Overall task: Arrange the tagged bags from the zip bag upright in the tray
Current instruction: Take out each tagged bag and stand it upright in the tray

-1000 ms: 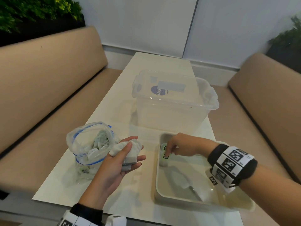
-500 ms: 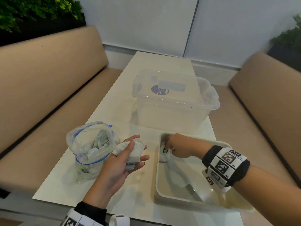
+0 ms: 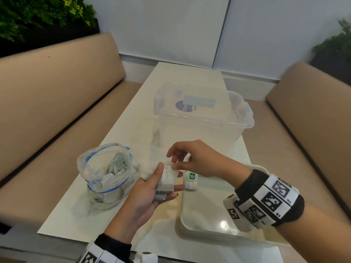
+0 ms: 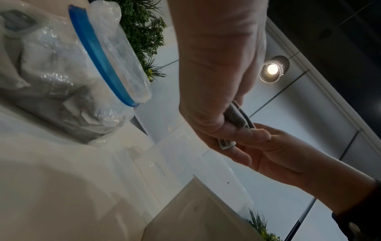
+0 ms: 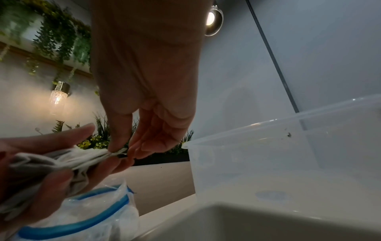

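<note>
Fingers point(image 3: 175, 165) of the right hand point(image 3: 197, 160) now pinch the top edge of one tea bag in the bundle point(image 3: 168, 179) that the left hand point(image 3: 150, 190) holds. 1 s ago this hand was in the tray point(image 3: 209, 229), setting one tagged bag point(image 3: 190, 182) upright at approx. 10 o'clock corner. So bag no. 1 is placed; the next is being taken. The zip bag point(image 3: 108, 175) stands open at 9 o'clock.

Tan benches point(image 3: 57, 103) flank a pale table point(image 3: 182, 76); white wall point(image 3: 161, 25).
</note>
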A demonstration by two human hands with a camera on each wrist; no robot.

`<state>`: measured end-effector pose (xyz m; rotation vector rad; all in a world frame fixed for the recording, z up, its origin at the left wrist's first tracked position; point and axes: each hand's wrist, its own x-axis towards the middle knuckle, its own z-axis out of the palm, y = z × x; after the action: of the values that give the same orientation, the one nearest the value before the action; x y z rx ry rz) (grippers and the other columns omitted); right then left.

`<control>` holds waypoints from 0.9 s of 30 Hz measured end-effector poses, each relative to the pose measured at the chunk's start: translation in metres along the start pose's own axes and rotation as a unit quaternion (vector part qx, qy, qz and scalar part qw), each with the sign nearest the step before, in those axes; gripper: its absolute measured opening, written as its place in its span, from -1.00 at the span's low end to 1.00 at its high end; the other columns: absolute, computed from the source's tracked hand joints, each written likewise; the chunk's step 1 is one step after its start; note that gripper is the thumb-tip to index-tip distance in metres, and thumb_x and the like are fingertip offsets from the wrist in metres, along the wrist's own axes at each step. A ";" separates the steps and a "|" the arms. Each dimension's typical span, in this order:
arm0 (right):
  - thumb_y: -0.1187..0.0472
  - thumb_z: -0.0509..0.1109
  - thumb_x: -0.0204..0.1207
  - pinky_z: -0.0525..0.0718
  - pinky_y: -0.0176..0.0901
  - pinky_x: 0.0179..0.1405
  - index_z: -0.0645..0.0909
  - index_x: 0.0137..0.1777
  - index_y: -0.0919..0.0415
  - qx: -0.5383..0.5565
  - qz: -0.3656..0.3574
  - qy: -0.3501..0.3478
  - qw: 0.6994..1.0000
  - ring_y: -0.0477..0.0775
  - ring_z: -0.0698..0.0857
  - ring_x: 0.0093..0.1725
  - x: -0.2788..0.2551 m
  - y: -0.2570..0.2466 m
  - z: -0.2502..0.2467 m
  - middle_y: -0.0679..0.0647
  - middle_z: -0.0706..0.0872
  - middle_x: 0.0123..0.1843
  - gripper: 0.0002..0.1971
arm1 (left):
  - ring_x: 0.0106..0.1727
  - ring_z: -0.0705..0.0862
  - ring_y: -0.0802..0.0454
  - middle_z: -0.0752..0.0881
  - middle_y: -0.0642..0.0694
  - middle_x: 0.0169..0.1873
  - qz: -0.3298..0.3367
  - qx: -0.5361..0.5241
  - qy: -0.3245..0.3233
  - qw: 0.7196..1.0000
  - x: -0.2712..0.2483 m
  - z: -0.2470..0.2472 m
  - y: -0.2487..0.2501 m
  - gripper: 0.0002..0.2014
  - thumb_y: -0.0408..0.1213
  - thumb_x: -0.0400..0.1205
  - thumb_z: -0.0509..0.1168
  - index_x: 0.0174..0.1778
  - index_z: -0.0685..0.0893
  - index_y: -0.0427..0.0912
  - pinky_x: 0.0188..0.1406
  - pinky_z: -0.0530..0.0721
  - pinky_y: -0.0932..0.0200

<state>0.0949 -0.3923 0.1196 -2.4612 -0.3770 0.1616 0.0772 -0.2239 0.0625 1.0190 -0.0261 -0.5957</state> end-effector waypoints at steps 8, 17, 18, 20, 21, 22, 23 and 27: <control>0.26 0.40 0.54 0.49 -0.60 -0.24 0.72 0.09 0.08 -0.058 -0.022 -0.018 0.998 -0.25 0.60 -0.23 -0.001 -0.012 -0.014 -0.21 0.62 -0.20 -0.83 | -0.17 0.82 -0.18 0.82 -0.20 -0.02 0.008 -0.002 -0.001 1.000 -0.005 0.000 0.003 -0.59 0.00 0.49 0.20 0.22 0.64 -0.03 -0.50 0.72 0.23; 0.41 0.31 0.53 0.66 -0.25 -0.18 0.70 -0.13 0.07 0.034 -0.089 0.036 0.995 -0.02 0.67 -0.29 -0.013 -0.031 -0.048 0.15 0.76 -0.17 -0.77 | -0.17 0.80 -0.16 0.81 -0.21 -0.01 0.021 -0.005 0.015 1.000 -0.007 -0.005 0.006 -0.64 -0.05 0.59 0.18 0.19 0.69 -0.13 -0.52 0.68 0.28; 0.43 0.31 0.50 0.69 -0.25 -0.16 0.68 -0.14 0.10 0.031 -0.094 0.029 0.995 -0.08 0.70 -0.26 -0.015 -0.033 -0.051 0.08 0.78 -0.18 -0.78 | -0.17 0.79 -0.16 0.81 -0.21 -0.01 0.019 -0.001 0.010 1.000 -0.008 -0.005 0.005 -0.65 -0.07 0.63 0.16 0.21 0.68 -0.13 -0.51 0.68 0.27; 0.41 0.34 0.43 0.72 -0.23 -0.18 0.67 -0.19 0.12 0.018 -0.099 0.021 0.995 -0.12 0.71 -0.26 -0.019 -0.038 -0.055 -0.04 0.76 -0.25 -0.83 | -0.17 0.80 -0.17 0.81 -0.22 -0.01 0.014 0.005 -0.004 1.000 -0.009 -0.003 0.004 -0.70 -0.11 0.67 0.13 0.22 0.65 -0.09 -0.50 0.69 0.26; 0.39 0.37 0.41 0.72 -0.16 -0.19 0.66 -0.22 0.12 0.015 -0.100 0.017 0.995 -0.09 0.69 -0.29 -0.020 -0.040 -0.056 -0.03 0.74 -0.30 -0.86 | -0.18 0.81 -0.18 0.81 -0.22 -0.01 0.012 0.007 -0.011 1.000 -0.010 -0.002 0.003 -0.72 -0.12 0.67 0.14 0.22 0.64 -0.06 -0.50 0.69 0.25; 0.38 0.40 0.40 0.72 -0.06 -0.20 0.65 -0.25 0.13 0.011 -0.104 0.011 0.994 0.01 0.67 -0.31 -0.020 -0.042 -0.056 0.02 0.72 -0.32 -0.87 | -0.17 0.81 -0.18 0.82 -0.22 -0.01 0.011 0.009 -0.021 1.000 -0.011 0.000 0.003 -0.72 -0.12 0.65 0.15 0.23 0.61 -0.02 -0.49 0.69 0.23; 0.37 0.44 0.41 0.71 0.04 -0.21 0.63 -0.27 0.13 0.009 -0.107 0.003 0.994 0.09 0.65 -0.32 -0.020 -0.043 -0.056 0.07 0.70 -0.34 -0.87 | -0.17 0.81 -0.19 0.82 -0.22 -0.01 0.011 0.010 -0.031 0.999 -0.012 0.001 0.004 -0.70 -0.11 0.61 0.17 0.25 0.60 0.01 -0.49 0.70 0.23; 0.38 0.47 0.42 0.65 -0.14 -0.29 0.57 -0.28 0.07 0.022 -0.088 -0.041 0.995 0.05 0.61 -0.35 -0.016 -0.042 -0.057 -0.03 0.65 -0.34 -0.79 | -0.17 0.81 -0.19 0.80 -0.25 0.02 0.017 0.001 -0.071 0.997 -0.015 0.007 0.006 -0.62 -0.10 0.53 0.20 0.28 0.59 0.06 -0.48 0.70 0.22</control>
<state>0.0818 -0.3986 0.1908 -2.3694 -0.6166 0.1943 0.0658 -0.2199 0.0746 0.9752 -0.1689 -0.6354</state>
